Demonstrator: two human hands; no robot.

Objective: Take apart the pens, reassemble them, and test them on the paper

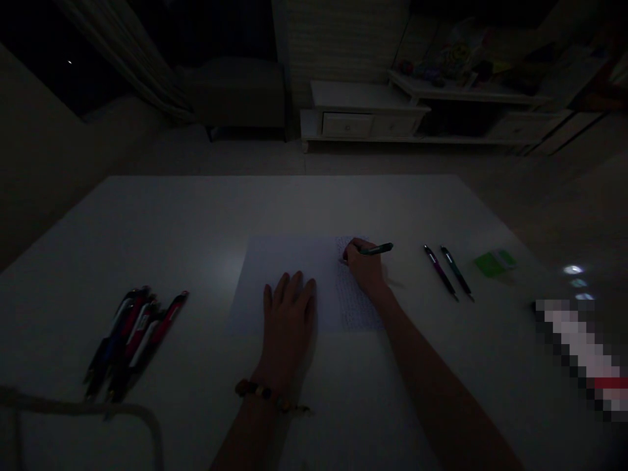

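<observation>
Right hand (364, 268): fingers (354, 250) closed on dark green ballpoint pen (377, 248), over white handwritten paper sheet (289, 255). Left hand (288, 317): fingers (294, 285) spread, lying flat on sheet.

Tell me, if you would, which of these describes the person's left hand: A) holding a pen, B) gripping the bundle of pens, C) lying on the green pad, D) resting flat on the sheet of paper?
D: the left hand lies open and palm-down on the sheet of paper, while the right hand is the one holding the pen.
</observation>
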